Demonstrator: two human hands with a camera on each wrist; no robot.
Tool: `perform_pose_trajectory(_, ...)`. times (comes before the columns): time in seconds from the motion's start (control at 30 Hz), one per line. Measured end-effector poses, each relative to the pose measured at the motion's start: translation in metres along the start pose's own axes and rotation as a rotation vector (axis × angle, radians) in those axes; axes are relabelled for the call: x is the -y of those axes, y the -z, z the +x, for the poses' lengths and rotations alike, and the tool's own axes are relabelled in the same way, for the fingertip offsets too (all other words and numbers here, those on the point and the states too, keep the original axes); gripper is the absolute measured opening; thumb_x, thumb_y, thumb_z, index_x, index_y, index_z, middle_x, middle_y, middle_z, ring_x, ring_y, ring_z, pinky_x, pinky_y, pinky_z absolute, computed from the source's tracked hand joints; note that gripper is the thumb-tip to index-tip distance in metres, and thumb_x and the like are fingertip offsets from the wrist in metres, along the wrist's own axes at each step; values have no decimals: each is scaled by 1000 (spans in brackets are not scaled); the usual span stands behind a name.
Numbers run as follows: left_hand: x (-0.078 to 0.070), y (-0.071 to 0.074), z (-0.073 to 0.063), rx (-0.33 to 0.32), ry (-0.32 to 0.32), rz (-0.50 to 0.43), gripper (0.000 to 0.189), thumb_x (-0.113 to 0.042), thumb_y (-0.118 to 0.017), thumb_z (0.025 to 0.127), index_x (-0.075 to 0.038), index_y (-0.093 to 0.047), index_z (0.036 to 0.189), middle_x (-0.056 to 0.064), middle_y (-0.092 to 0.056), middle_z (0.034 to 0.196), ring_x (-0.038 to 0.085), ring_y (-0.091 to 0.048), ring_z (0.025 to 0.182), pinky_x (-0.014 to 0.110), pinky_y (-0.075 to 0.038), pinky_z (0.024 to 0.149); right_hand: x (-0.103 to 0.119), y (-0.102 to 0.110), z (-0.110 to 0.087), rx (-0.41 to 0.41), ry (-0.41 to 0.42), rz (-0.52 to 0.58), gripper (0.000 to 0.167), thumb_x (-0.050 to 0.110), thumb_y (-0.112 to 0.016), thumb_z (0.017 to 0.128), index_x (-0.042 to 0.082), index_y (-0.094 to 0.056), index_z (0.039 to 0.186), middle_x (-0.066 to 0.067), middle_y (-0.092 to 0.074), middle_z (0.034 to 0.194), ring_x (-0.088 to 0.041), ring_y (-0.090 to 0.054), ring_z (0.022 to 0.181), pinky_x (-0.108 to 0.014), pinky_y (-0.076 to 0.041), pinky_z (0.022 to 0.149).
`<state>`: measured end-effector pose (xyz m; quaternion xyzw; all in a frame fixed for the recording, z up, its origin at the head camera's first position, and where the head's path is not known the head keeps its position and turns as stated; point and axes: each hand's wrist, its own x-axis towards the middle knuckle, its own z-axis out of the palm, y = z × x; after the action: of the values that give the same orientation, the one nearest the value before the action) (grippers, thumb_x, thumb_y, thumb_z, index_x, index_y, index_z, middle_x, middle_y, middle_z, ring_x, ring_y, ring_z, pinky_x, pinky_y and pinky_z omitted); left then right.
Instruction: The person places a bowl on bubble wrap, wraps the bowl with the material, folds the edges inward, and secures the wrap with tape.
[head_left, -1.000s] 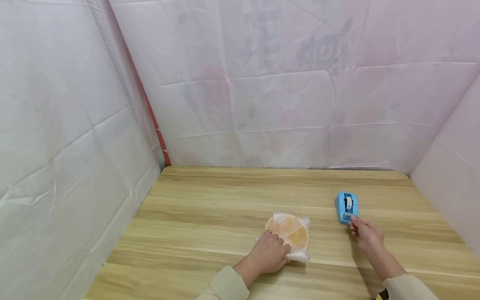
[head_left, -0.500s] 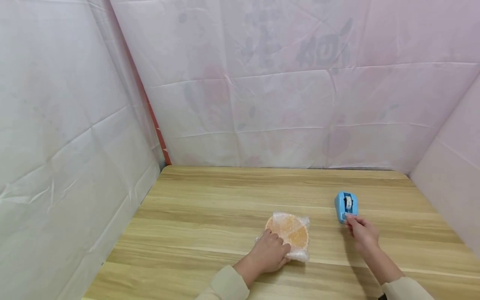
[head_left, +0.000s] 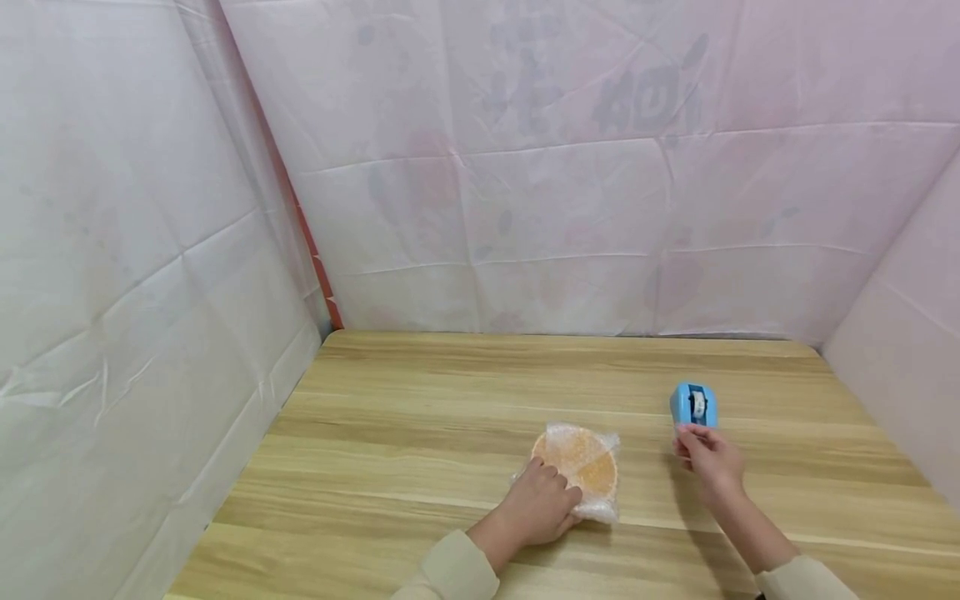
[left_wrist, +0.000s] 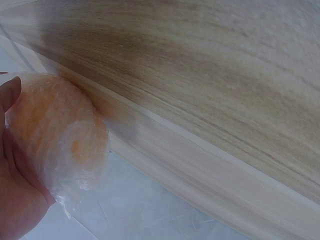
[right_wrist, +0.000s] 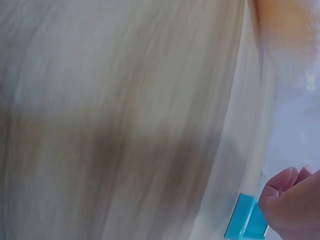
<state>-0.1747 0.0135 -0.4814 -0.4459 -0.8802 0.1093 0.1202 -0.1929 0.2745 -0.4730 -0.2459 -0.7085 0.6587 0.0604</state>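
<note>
A flat round orange thing wrapped in bubble wrap (head_left: pixel 585 462) lies on the wooden table; the wrap blurs what kind it is. My left hand (head_left: pixel 536 504) grips its near left edge, fingers on top. In the left wrist view, the thumb and palm lie against the bubble-wrapped bundle (left_wrist: pixel 65 125). At the right stands a blue tape dispenser (head_left: pixel 682 404) with a white roll in it. In front of it, my right hand (head_left: pixel 712 462) pinches thumb and finger together, seemingly on the end of clear tape, which is barely visible. The right wrist view has the blue dispenser (right_wrist: pixel 245 217) beside the right hand (right_wrist: pixel 292 205).
The wooden table (head_left: pixel 420 400) runs back to a pale cloth wall (head_left: pixel 555 250). More cloth hangs at the left (head_left: pixel 150 292) and at the right. A strip of wood shows between the wrapped bundle and the dispenser.
My right hand has moved left and slightly away from me across the dispenser's front, fingertips still pinched. The left hand, the wrapped bundle and the dispenser have hardly moved.
</note>
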Motion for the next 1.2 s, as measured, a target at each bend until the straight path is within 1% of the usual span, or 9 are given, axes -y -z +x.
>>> perform_pose_trajectory(0.13, 0, -1, 0, -5, -3, 4, 24, -50, -50, 90, -28, -57, 83, -13, -59, 71, 3, -51, 67, 21, -35, 67, 3, -8, -6, 46, 40, -51, 18, 18, -52, 93, 27, -57, 78, 19, -58, 63, 3, -57, 62, -18, -49, 60)
perform_pose_trajectory(0.2, 0, -1, 0, -1, -2, 4, 24, -50, -49, 90, -28, -57, 84, -13, -60, 72, 3, -51, 68, 22, -35, 68, 5, -13, -9, 66, 46, -59, 14, 18, -52, 93, 24, -57, 81, 18, -58, 63, 2, -56, 63, -19, -50, 61)
perform_pose_trajectory(0.33, 0, -1, -1, 12, -1, -1, 23, -49, -49, 91, -28, -57, 85, -13, -61, 75, 3, -51, 69, 22, -35, 69, 9, -23, -17, 119, 61, -72, 8, 19, -52, 94, 14, -58, 91, 15, -57, 64, 1, -55, 64, -19, -50, 62)
perform_pose_trajectory(0.5, 1, 0, -1, 16, -1, -1, 23, -49, -49, 90, -28, -58, 86, -13, -62, 75, 4, -51, 68, 22, -35, 68, 16, -39, -28, 178, 96, -108, 16, 16, -51, 94, 2, -55, 101, 13, -56, 66, 0, -54, 65, -20, -50, 63)
perform_pose_trajectory(0.63, 1, 0, -1, 18, 2, 7, 23, -50, -50, 90, -29, -59, 86, -13, -62, 75, 4, -53, 69, 22, -36, 68, 22, -53, -38, 231, 128, -125, 20, 11, -51, 94, -5, -54, 105, 10, -57, 68, -2, -53, 66, -20, -48, 62)
perform_pose_trajectory(0.87, 2, 1, -2, 32, 7, 23, 23, -51, -51, 89, -30, -61, 90, -14, -65, 79, 4, -55, 73, 22, -37, 69, 27, -80, -50, 369, 202, -188, 22, 8, -52, 93, -10, -53, 105, 3, -53, 69, -6, -49, 62, -21, -44, 58)
perform_pose_trajectory(1.0, 1, 2, -3, 32, 6, 38, 24, -51, -51, 89, -30, -62, 92, -15, -66, 84, 3, -57, 77, 23, -38, 71, 24, -91, -51, 510, 280, -262, 19, 4, -53, 90, -11, -55, 102, 1, -52, 68, -6, -47, 59, -21, -42, 54)
perform_pose_trajectory(1.1, 1, 3, -3, 43, 10, 57, 27, -52, -49, 89, -30, -62, 101, -14, -67, 97, 4, -58, 89, 26, -42, 78, 20, -98, -50, 614, 354, -333, 16, 1, -54, 86, -11, -57, 97, 2, -49, 66, -3, -44, 57, -18, -39, 51)
perform_pose_trajectory(1.2, 1, 4, -3, 56, 13, 65, 30, -52, -47, 90, -31, -60, 108, -13, -66, 107, 6, -57, 101, 27, -41, 83, 16, -103, -48, 657, 394, -385, 11, -1, -56, 85, -10, -58, 92, 2, -47, 64, -2, -42, 55, -16, -35, 49)
